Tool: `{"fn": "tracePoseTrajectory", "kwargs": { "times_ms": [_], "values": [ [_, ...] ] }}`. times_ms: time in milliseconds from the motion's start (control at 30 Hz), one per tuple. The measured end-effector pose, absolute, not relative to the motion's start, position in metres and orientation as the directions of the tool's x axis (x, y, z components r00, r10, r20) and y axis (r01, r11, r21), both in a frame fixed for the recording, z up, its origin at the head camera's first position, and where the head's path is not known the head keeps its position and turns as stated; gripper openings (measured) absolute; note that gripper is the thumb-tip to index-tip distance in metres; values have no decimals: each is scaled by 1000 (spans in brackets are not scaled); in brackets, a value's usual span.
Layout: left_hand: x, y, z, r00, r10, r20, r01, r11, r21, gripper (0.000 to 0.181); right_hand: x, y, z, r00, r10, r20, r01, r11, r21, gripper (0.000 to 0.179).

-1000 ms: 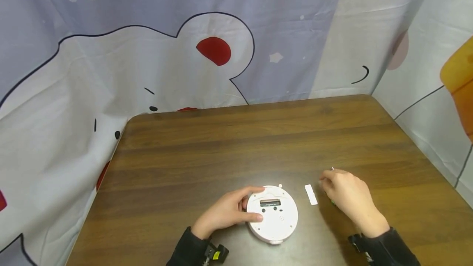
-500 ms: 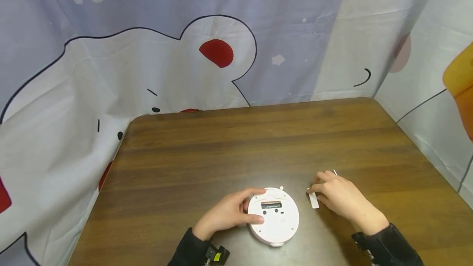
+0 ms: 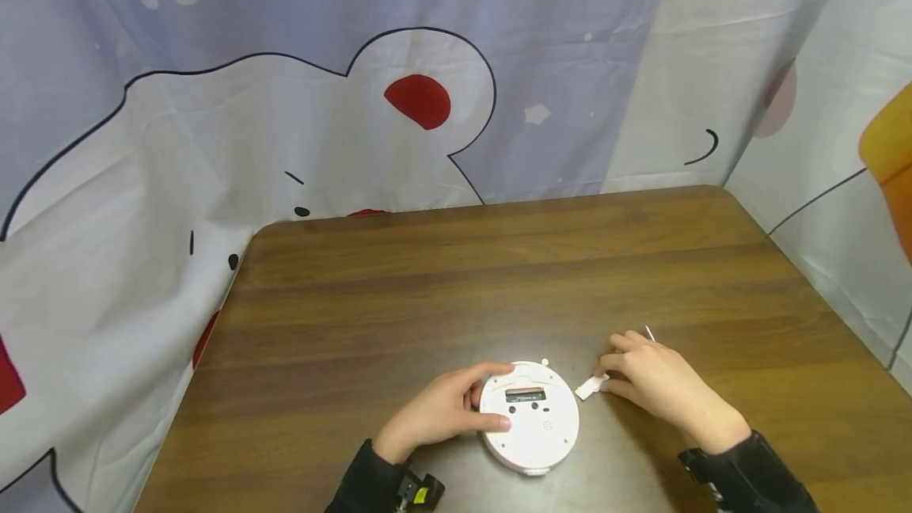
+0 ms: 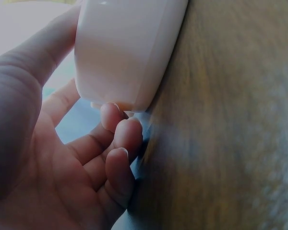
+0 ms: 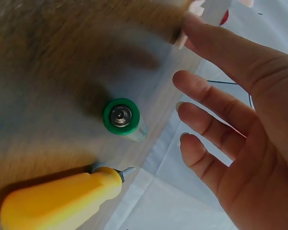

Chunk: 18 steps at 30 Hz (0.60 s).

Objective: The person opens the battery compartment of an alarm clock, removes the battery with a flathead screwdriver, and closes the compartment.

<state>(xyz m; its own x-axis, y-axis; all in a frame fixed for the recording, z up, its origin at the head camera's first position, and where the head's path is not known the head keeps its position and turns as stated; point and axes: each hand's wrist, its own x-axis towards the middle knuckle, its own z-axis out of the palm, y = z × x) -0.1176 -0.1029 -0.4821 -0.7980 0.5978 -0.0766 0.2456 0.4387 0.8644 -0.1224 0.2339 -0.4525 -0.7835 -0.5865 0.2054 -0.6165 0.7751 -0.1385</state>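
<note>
A round white device point(image 3: 536, 443) is lying flat on the brown table point(image 3: 456, 283), its rectangular slot point(image 3: 525, 395) facing up and showing dark inside, while a small white strip point(image 3: 588, 389) is slanting toward it just beside its right edge.

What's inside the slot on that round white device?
Inside the slot of the round white device lies what looks like a dark battery. Whatever is beneath it, and the rest of the interior, is covered.
</note>
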Motion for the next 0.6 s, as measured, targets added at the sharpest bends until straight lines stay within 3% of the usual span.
{"fn": "tracePoseTrajectory", "kwargs": {
  "times_ms": [600],
  "values": [
    [-117,-102,-480,-796,600,-82,244,441,863,65,-122,231,-456,-791,-565,234,-606,776,-175,6]
  ]
}}
